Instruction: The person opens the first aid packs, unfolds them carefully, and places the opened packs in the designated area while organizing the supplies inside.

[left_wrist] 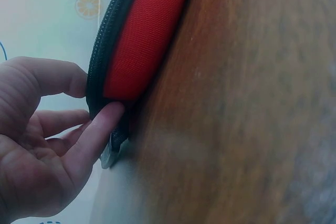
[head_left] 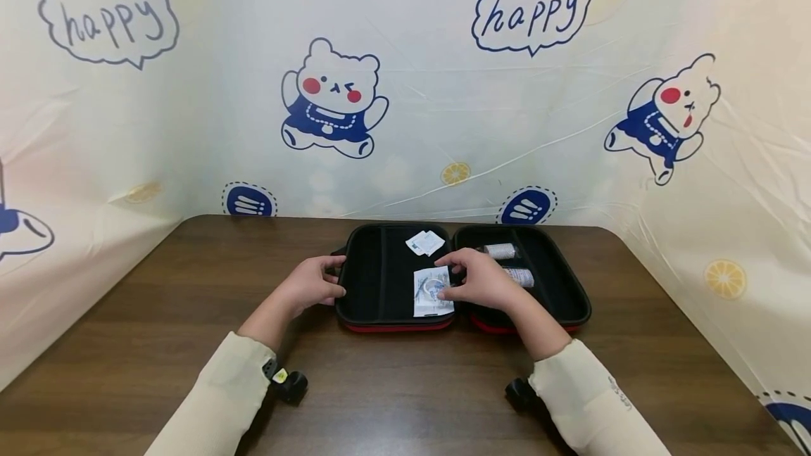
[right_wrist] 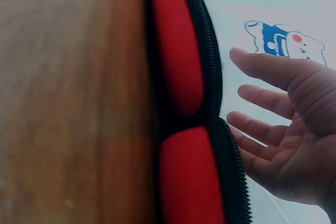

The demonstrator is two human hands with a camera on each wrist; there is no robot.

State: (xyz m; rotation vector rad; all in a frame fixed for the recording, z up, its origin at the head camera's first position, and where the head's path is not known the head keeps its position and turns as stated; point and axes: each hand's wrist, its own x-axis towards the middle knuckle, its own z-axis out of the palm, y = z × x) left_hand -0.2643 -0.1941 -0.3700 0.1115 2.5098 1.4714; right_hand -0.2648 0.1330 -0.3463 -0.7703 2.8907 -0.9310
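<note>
A red and black zip case (head_left: 360,273) lies unfolded on the table. My left hand (head_left: 310,281) holds its left edge; in the left wrist view the thumb lies against the red side (left_wrist: 149,35) and a fingertip touches the zip rim. Over the case's middle is my right hand (head_left: 484,280), its fingers spread and nothing between them in the right wrist view. Just beneath its fingertips, a white printed packet (head_left: 426,303) lies in the left half; contact cannot be told. Small white sachets (head_left: 425,243) lie behind that packet. Two white rolls (head_left: 502,251) sit in the right half, partly hidden by the right hand.
The brown wooden table (head_left: 380,393) extends around the case on the near side and both flanks. Behind it hangs a pale printed curtain (head_left: 418,118), close to the case's far edge. Each wrist carries a small black camera (head_left: 291,387).
</note>
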